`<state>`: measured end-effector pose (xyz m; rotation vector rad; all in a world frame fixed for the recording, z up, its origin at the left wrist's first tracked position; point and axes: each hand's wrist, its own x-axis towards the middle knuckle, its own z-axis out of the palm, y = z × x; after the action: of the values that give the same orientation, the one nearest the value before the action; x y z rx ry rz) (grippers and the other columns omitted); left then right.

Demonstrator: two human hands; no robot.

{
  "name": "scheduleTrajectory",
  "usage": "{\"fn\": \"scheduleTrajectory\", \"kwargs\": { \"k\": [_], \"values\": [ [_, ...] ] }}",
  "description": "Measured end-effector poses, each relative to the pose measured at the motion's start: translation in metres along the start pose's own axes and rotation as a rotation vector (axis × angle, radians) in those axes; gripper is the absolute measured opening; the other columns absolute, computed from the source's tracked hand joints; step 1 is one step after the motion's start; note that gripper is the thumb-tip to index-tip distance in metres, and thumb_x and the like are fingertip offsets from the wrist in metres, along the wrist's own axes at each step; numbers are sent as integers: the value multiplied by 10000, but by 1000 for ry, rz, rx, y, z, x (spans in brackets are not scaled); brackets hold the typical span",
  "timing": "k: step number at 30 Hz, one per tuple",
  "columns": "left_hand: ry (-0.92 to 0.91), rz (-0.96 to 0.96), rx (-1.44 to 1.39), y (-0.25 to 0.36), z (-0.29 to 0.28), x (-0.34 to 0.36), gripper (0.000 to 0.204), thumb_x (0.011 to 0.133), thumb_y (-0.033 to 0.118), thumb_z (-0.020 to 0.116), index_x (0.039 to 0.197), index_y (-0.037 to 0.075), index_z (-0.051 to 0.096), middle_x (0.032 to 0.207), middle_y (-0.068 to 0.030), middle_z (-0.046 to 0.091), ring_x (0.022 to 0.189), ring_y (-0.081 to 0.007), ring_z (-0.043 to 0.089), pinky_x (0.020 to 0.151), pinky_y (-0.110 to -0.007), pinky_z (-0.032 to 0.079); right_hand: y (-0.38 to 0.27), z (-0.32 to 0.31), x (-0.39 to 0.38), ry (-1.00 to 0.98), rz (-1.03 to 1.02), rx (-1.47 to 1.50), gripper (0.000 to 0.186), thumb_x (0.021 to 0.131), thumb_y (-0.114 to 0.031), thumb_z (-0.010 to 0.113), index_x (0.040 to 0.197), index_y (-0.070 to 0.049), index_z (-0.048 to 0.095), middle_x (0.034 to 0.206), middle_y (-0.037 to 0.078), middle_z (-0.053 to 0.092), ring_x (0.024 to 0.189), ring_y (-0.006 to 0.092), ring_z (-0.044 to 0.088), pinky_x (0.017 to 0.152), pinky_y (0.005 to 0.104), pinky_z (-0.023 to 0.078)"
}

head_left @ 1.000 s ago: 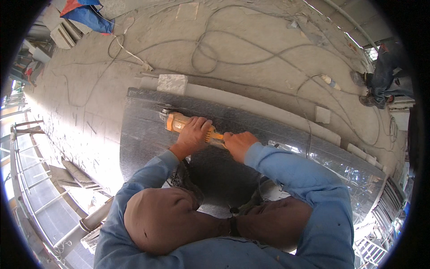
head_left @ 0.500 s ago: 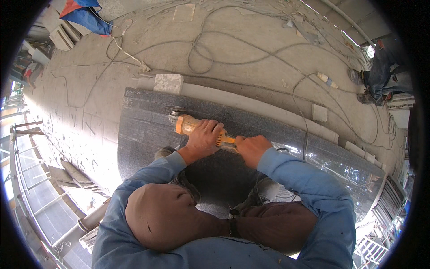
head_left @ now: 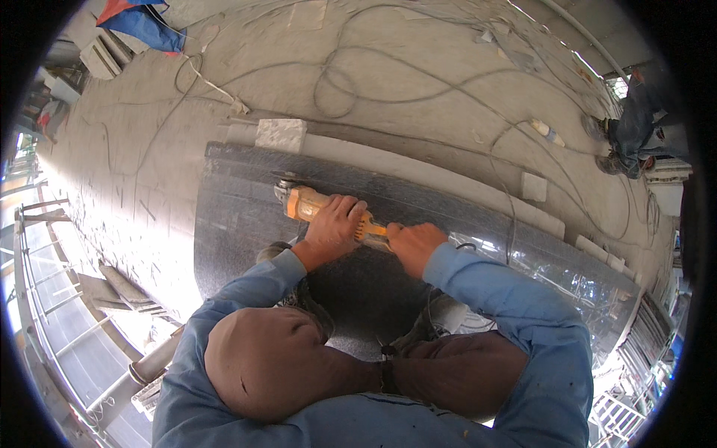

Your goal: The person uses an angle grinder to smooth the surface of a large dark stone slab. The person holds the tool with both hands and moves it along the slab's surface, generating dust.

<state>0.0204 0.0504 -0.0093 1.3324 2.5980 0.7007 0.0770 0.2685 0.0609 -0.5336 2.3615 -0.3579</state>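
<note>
My left hand (head_left: 333,230) wraps over the body of a yellow angle grinder (head_left: 302,204). Farther back, my right hand (head_left: 417,248) grips the rear handle of the same tool. The grinder's metal head and disc (head_left: 287,187) point left and sit low over a dark speckled stone slab (head_left: 235,198), close to the slab's far edge. Whether the disc touches the stone I cannot make out. Fine straight lines run along the slab's surface. My knees are bent below the hands, and my feet rest on the slab.
Behind the slab lie a pale stone strip (head_left: 418,173) and a small whitish block (head_left: 281,136). Looped cables (head_left: 418,56) cross the dusty floor. At the far right stands another person (head_left: 635,127). A blue and red bag (head_left: 142,26) lies far left; metal framing (head_left: 45,284) runs along the left.
The grinder and both my hands have shifted slightly to the left along the slab. My grip looks the same.
</note>
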Motion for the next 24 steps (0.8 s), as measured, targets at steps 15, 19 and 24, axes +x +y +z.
{"fn": "scheduleTrajectory", "kwargs": {
  "k": [15,19,24],
  "values": [
    [-37,-25,53,-32,-2,-9,766,569,142,889,1231,36,520,1126,-170,573,1051,-377,598,950,-479,498,-1,7,37,-12,-19,52,226,919,-95,593,1103,31,554,903,205,715,836,335,732,734,439,589],
    [-64,-44,59,-36,-4,-9,711,600,154,864,1216,16,537,1119,-172,577,1064,-370,597,982,-477,474,-2,7,44,-24,-28,63,232,920,-96,591,1109,33,556,913,206,714,845,339,731,738,439,588],
    [-83,-60,55,-42,-7,-10,696,611,164,858,1213,11,543,1122,-172,578,1081,-366,595,1000,-474,465,-2,10,53,-10,-30,68,236,916,-96,594,1111,34,563,916,203,715,842,339,731,737,440,588]
  ]
}}
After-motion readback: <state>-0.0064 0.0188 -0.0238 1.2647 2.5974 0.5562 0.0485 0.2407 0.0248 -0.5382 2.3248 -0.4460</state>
